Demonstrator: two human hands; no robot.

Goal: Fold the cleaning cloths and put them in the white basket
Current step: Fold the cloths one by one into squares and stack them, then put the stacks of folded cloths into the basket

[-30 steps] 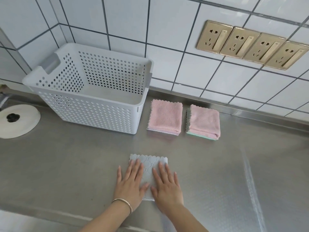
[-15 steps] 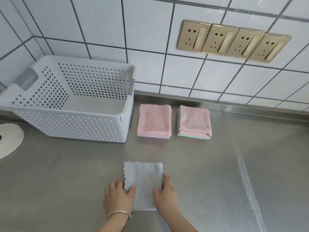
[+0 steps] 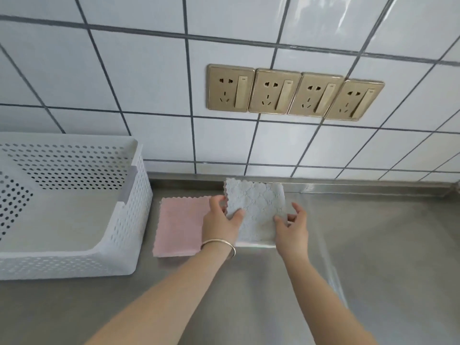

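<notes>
Lifted away from the counter's front, the grey cloth (image 3: 255, 210) is now pinched by both hands (image 3: 221, 222) (image 3: 292, 227) near the wall.

Left hand (image 3: 221, 220), right hand (image 3: 292, 226) extended forward, fingers pinching.

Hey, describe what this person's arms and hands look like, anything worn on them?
Both forearms are bare, with no sleeves in view and no gloves. The left hand has a thin, plain metal bangle round its wrist. The right hand and its wrist carry nothing: no rings, watch or markings show on either.
</notes>
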